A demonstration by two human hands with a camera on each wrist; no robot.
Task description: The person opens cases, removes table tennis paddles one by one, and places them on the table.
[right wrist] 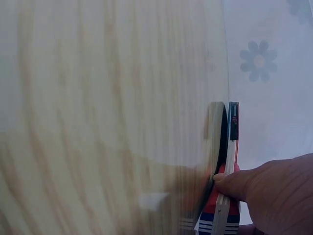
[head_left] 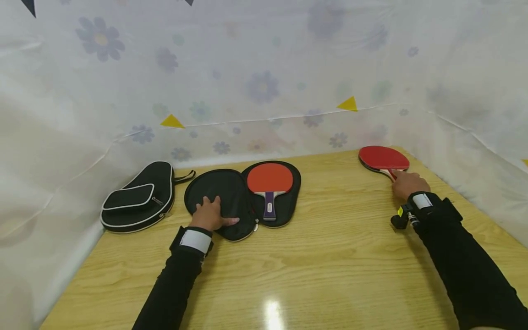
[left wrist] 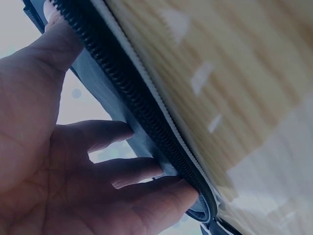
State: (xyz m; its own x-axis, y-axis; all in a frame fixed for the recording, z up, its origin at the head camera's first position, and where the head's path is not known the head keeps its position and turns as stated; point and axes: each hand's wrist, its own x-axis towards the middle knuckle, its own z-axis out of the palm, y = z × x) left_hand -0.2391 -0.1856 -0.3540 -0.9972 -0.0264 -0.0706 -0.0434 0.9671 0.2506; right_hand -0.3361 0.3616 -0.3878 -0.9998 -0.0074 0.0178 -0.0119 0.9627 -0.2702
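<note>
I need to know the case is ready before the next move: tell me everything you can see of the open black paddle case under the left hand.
The open case is black fabric, paddle-shaped, with a zipper around its edge, lying unzipped and flat on the wooden table. Its right half holds a paddle, red face up, with a purple-and-white handle. The left hand rests on the empty left half, fingers spread.

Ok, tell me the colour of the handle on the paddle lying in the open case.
Purple with a pale band, on the paddle inside the open case; the head view shows it best.
</note>
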